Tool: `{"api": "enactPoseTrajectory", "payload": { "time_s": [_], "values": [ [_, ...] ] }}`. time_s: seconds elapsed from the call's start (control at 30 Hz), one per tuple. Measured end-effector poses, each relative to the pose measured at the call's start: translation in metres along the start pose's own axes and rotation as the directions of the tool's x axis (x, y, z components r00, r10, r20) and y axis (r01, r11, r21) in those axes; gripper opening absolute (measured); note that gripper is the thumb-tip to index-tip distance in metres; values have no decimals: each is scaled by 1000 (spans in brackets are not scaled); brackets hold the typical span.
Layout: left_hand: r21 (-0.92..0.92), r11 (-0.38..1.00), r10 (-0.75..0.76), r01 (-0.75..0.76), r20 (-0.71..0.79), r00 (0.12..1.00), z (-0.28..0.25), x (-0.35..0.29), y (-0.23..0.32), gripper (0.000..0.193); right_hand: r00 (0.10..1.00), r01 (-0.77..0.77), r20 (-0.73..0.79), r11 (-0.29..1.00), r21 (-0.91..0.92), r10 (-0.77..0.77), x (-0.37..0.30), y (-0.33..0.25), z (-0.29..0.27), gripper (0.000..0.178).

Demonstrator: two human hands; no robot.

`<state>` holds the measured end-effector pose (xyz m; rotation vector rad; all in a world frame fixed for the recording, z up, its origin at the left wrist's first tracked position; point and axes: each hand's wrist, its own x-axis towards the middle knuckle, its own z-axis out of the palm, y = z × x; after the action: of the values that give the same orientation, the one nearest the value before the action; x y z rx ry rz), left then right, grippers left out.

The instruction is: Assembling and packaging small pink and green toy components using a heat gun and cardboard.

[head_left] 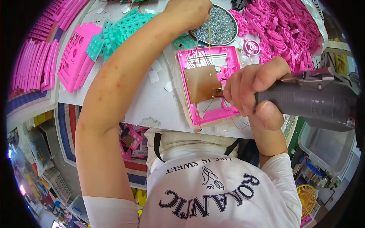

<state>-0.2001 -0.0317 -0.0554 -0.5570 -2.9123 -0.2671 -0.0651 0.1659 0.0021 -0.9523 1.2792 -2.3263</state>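
My right hand (pixel 254 89) is wrapped around a dark grey electric screwdriver (pixel 304 98). Its thin bit reaches the right edge of a brown circuit board (pixel 201 83). That board lies in an open pink plastic housing (pixel 194 114) with thin coloured wires around it. My left arm stretches forward to a round metal dish of small screws (pixel 218 28). At the dish's left rim, my left hand (pixel 188 13) is closed with curled fingers. Its fingertips are mostly hidden, and I cannot make out what they hold.
Pink ring-shaped parts (pixel 281 30) are heaped at the right, beside a round pink piece (pixel 251 47). Teal button pads (pixel 125 28) and stacked pink panels (pixel 78 57) lie left. Small white scraps (pixel 153 76) dot the white table (pixel 144 106). A clear bin (pixel 327 148) stands lower right.
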Motion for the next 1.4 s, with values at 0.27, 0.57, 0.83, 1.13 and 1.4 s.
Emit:
{"api": "enactPoseTrajectory", "payload": {
  "time_s": [0.27, 0.57, 0.83, 1.13, 1.4],
  "values": [
    [-122, 991, 18, -54, -279, 960, -20, -13, -1, 19, 999, -32, 24, 999, -40, 33, 5, 1, 9, 33],
    [-515, 856, -104, -38, -243, 964, -45, -192, 63, 12, 996, -84, -36, 988, -131, 80, 0, 5, 21, 35],
    [-640, 765, -254, 74, -194, 947, -37, -220, 79, 15, 984, -51, 150, 951, -306, 101, -6, 12, 22, 32],
    [-592, 806, -230, -3, -318, 920, -21, -212, 96, 23, 994, -35, 98, 997, -74, 42, 14, -7, 25, 37],
    [-542, 840, -245, 20, -345, 906, -19, -215, 94, 24, 995, -24, 97, 996, -87, 33, 19, 0, 34, 34]
  ]
}}
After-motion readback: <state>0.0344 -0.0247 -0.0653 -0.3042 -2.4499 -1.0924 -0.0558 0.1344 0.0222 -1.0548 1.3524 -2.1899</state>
